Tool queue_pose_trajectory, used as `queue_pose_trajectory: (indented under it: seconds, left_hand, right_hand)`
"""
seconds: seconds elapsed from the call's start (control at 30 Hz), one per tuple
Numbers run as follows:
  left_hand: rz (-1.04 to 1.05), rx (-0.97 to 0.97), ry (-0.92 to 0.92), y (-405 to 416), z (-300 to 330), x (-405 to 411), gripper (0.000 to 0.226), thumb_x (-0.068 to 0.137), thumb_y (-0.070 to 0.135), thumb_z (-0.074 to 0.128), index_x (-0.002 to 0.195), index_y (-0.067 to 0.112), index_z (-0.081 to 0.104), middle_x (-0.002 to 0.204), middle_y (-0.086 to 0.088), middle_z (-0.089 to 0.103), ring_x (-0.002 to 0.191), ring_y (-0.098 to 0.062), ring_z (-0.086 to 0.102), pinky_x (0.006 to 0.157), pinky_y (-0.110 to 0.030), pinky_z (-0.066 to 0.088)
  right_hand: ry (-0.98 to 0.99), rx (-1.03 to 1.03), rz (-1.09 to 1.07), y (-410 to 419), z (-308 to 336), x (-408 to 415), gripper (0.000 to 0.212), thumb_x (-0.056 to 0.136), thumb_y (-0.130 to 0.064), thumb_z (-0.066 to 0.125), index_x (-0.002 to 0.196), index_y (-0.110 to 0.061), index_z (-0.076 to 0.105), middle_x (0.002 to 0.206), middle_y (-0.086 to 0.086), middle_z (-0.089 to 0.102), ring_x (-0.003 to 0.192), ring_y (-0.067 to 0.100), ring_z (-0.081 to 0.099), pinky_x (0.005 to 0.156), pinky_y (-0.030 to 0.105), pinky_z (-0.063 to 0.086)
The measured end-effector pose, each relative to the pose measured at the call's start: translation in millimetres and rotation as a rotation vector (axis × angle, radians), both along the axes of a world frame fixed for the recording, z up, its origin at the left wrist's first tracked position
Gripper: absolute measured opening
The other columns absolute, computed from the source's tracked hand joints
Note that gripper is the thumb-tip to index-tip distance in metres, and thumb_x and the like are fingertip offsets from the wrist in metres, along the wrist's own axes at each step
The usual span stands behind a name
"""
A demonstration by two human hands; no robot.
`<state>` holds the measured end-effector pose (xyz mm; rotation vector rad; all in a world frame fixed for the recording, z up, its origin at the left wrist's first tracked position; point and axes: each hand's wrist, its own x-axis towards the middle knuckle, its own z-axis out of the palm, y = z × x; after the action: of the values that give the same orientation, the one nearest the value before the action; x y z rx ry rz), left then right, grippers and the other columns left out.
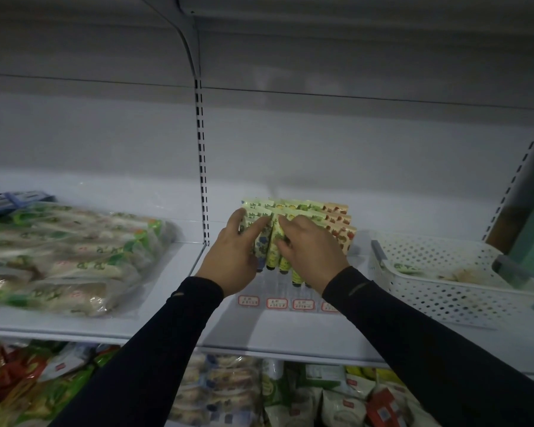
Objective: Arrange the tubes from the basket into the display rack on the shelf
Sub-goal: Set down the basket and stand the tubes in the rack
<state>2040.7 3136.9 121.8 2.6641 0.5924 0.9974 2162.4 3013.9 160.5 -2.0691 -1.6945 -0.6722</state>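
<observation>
A clear display rack (278, 289) with red-framed labels along its front stands on the white shelf (284, 334). Several rows of green, yellow and orange tubes (318, 212) stand in it, caps down. My left hand (236, 257) touches the leftmost front tubes, its index finger stretched across a blue-printed tube (261, 246). My right hand (310, 252) has its fingers curled over a green tube (273, 251) beside it. The white perforated basket (438, 288) sits to the right with a few tubes lying in it.
A large clear bag of packaged goods (65, 257) lies on the shelf to the left. A slotted upright (201, 155) splits the back wall. The lower shelf holds packed snacks (228, 392). A dark object (510, 269) rests on the basket's right rim.
</observation>
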Motion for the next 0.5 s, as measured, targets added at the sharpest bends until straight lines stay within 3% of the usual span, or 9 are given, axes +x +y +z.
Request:
queue_pose_trajectory:
  seconds: [0.13, 0.23, 0.37, 0.5]
  left_hand:
    - [0.003, -0.010, 0.001, -1.0, 0.7, -0.9, 0.081, 0.078, -0.004, 0.057, 0.149, 0.029, 0.035, 0.156, -0.016, 0.017, 0.119, -0.036, 0.050, 0.088, -0.036, 0.049]
    - [0.002, -0.019, -0.001, -2.0, 1.0, -0.8, 0.081, 0.079, -0.004, 0.057, 0.149, 0.030, 0.034, 0.157, -0.015, 0.016, 0.122, -0.036, 0.048, 0.090, -0.037, 0.049]
    - [0.002, -0.031, -0.013, -2.4, -0.2, 0.4, 0.081, 0.077, -0.003, 0.058, 0.148, 0.029, 0.036, 0.157, -0.015, 0.017, 0.124, -0.036, 0.046, 0.092, -0.040, 0.050]
    - [0.003, -0.027, -0.014, -2.6, 0.6, 0.0, 0.080, 0.077, -0.003, 0.059, 0.148, 0.028, 0.037, 0.156, -0.016, 0.018, 0.123, -0.037, 0.047, 0.092, -0.042, 0.050]
  right_hand:
    - [0.049, 0.055, 0.002, 0.2, 0.0, -2.0, 0.050, 0.099, -0.028, 0.049, 0.146, -0.015, 0.038, 0.122, 0.005, 0.056, 0.099, 0.023, 0.059, 0.075, 0.032, 0.048]
    - [0.050, 0.022, 0.013, 1.1, 3.2, -0.5, 0.054, 0.099, -0.027, 0.048, 0.149, -0.017, 0.030, 0.119, 0.005, 0.055, 0.099, 0.023, 0.058, 0.076, 0.032, 0.048]
    - [0.045, -0.012, 0.023, 1.7, 4.4, 1.7, 0.052, 0.100, -0.025, 0.047, 0.149, -0.013, 0.033, 0.123, 0.009, 0.053, 0.105, 0.025, 0.056, 0.082, 0.032, 0.045]
    - [-0.022, 0.047, 0.039, -1.5, -7.9, -1.2, 0.050, 0.097, -0.020, 0.055, 0.142, -0.004, 0.043, 0.113, 0.013, 0.058, 0.087, 0.027, 0.061, 0.068, 0.034, 0.050]
